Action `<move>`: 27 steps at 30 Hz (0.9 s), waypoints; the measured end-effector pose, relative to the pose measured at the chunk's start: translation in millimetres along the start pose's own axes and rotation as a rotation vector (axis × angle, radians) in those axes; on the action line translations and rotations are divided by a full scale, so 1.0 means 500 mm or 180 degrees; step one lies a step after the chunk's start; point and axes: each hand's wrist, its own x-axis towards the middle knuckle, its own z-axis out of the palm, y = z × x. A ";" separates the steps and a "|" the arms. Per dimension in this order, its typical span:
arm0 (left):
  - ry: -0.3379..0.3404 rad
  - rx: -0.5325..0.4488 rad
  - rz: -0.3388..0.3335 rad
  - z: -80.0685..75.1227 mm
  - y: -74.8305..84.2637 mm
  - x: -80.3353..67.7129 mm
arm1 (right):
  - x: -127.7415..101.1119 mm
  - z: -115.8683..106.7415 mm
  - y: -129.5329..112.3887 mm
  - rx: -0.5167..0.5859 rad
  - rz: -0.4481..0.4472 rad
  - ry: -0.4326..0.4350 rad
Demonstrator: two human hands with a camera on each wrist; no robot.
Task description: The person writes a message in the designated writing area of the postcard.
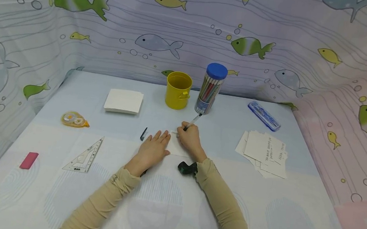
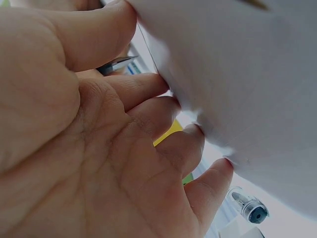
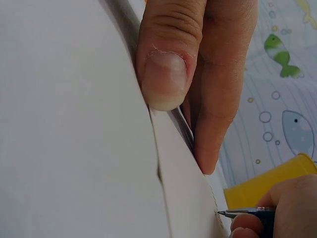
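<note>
I can see the left grip, palm bare, filling the frame's left, fingertips pressing the pale surface at right, a pen tip just below the thumb, a clear, dark-ended cap lower right.

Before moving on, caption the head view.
Right hand holds a clear-barreled pen to a white card beside left hand.

A slim, clear-barrelled pen with a dark grip slants tip-down onto a small white paper card with dark writing near its far edge, lying on the counter.
</note>
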 end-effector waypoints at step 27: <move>0.0015 -0.0018 -0.0017 -0.007 0.005 -0.006 | -0.002 -0.006 0.004 0.0065 -0.0055 0.0159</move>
